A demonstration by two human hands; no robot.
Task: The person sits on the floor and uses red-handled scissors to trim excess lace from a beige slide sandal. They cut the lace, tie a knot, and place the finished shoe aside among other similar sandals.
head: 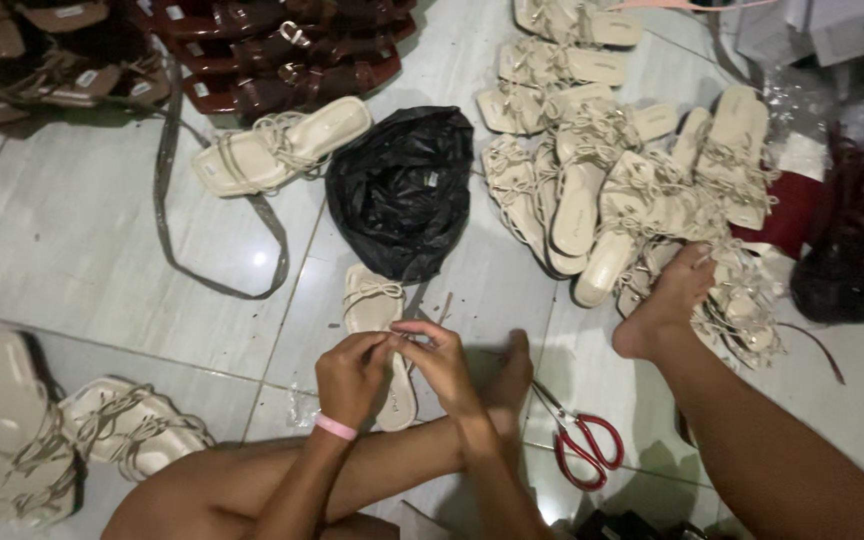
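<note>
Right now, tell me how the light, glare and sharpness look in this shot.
Head view: dim overall, the corners falling dark over the brown sandals; a small glare spot on the floor tile; the black plastic bag glints; both hands, left hand and right hand, are fairly sharp over a cream sandal; red scissors cast faint shadow.

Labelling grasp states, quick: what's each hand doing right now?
Left hand: closed, pinching a strap of the cream flat strappy sandal.
Right hand: closed, pinching the same strap.
</note>
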